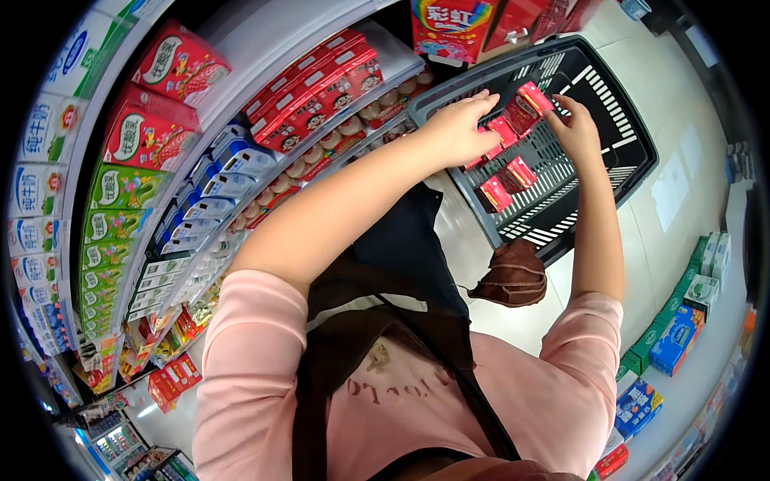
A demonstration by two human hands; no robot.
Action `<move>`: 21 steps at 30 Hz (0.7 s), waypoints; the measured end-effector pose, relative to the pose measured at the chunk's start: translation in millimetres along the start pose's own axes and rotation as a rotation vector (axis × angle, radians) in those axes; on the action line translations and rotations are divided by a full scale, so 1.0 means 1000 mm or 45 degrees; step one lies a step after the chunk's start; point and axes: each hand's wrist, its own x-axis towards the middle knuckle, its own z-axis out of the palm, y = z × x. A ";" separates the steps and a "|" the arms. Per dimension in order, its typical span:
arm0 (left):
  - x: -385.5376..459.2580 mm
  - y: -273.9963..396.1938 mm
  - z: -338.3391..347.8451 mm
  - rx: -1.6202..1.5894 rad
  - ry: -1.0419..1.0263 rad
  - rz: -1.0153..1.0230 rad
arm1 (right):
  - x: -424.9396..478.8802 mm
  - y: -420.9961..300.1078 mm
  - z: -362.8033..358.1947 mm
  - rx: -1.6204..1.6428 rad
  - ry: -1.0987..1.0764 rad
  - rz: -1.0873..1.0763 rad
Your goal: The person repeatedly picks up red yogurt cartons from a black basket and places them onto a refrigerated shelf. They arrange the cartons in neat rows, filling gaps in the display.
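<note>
A dark grey plastic shopping basket [646, 144] with slotted sides lies before me, with several small red cartons [508, 183] inside. My left hand [466, 129] reaches over the near left rim, its palm at the red cartons on that side; whether it grips one is hidden. At the basket's middle my right hand [574, 126] has its thumb and fingertips by the corner of an upper red carton [528, 108]. Its fingers are curved and apart, and I cannot tell whether it grips that carton.
Shelves of red multipacks [313, 90], green drink cartons [111, 225] and blue-white milk packs [210, 192] run along the left. Red candy packaging [454, 27] hangs beyond the basket. At right stand a blue box [677, 340] and green cartons. A brown cloth item [514, 273] sits beside the basket.
</note>
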 end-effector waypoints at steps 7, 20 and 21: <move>0.064 -0.012 0.044 -0.025 -0.104 -0.240 | 0.010 0.031 0.037 -0.131 -0.057 0.071; 0.103 -0.036 0.073 -0.027 -0.159 -0.426 | 0.003 0.016 0.035 -0.118 -0.147 0.164; 0.104 -0.040 0.076 -0.035 -0.149 -0.410 | 0.003 0.016 0.035 -0.129 -0.151 0.170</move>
